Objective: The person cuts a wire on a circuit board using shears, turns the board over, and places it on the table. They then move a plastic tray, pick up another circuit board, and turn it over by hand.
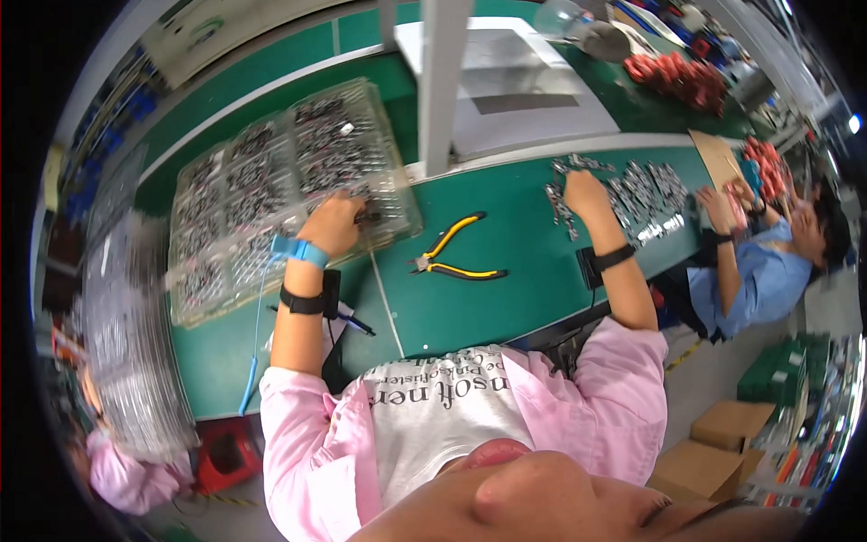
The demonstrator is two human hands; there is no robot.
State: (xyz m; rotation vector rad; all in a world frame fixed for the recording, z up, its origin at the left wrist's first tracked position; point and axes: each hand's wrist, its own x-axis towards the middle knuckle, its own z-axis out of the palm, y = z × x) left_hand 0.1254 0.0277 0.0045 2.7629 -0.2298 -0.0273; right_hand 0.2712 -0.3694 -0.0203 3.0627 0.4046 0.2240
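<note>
My left hand [332, 226], with a blue wrist strap, reaches over the near right part of a clear plastic tray [411, 200]. Its fingers are bent together at a compartment of small dark and silvery parts [368, 217]; whatever they grip is hidden. To the right, my right hand [585, 192] is at the left side of a spread of small metallic parts [637, 194] on the green table [515, 217]. Those fingers are closed too, and I cannot make out what is in them. Between my hands lie yellow-and-black cutting pliers [438, 257], handles apart.
Stacked clear trays [131, 316] rise at the left. A pale metal post [440, 90] stands behind the pliers. At the right a co-worker in a blue shirt [763, 285] handles reddish parts beside a cardboard sheet [713, 158]. A pen [358, 323] lies near my left forearm.
</note>
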